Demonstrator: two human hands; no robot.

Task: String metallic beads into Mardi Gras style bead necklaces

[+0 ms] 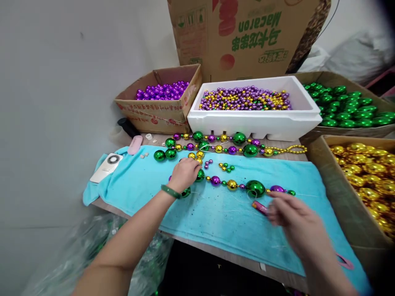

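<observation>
My left hand [184, 172], with a green bangle [170, 191] on its wrist, reaches down over a small cluster of gold beads [200, 155]. Its fingers are pinched together there, and what they hold is hidden. At the right, my right hand [290, 213], blurred, has a small pinkish-red lighter [259, 207] in its curled fingers. Its index finger lies by the end of a bead string, close to a purple bead [277, 189] and a large green bead [255, 188]. Clear thread [228, 211] trails over the turquoise towel [216, 234]. Small purple beads [208, 164] and gold-green beads [226, 167] lie behind the string.
Finished-looking bead strands [233, 150] lie along the back. Behind stand a carton of purple beads [154, 113] and a white foam box [253, 123] of small beads. Green beads [347, 107] and gold beads [370, 172] fill right-hand boxes. A white device [106, 167] sits left.
</observation>
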